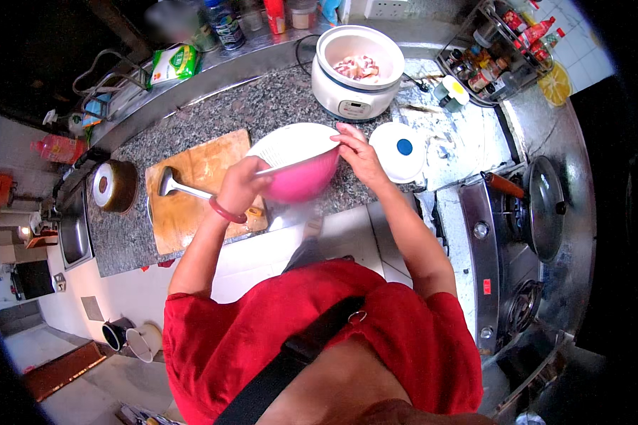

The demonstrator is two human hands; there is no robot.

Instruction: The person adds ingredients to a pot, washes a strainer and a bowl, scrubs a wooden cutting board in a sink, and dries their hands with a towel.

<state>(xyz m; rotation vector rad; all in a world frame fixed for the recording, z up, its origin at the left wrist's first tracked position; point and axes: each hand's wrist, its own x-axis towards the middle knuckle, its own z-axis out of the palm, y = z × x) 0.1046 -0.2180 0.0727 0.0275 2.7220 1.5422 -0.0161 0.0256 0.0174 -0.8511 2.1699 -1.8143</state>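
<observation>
Tilted over the counter is a pink bowl [301, 180] with a white perforated strainer [290, 142] inside, and both hands hold it. My left hand [242, 184] is closed on the near left of the rim, a red bangle on its wrist. At the right side of the rim my right hand [359, 152] grips with its fingers. Beyond the bowl stands a white electric cooker pot [351, 101], uncovered, with pieces of raw meat [357, 68] inside. Its white lid [397, 161] with a blue knob lies right of my right hand.
A wooden cutting board [191, 219] carries a long-handled utensil [184, 187] and a small yellowish-brown piece [252, 214]. A round lidded pot [113, 185] sits left, near a sink [74, 230]. Right are a stove with a covered pan [546, 209] and a bottle rack [489, 64].
</observation>
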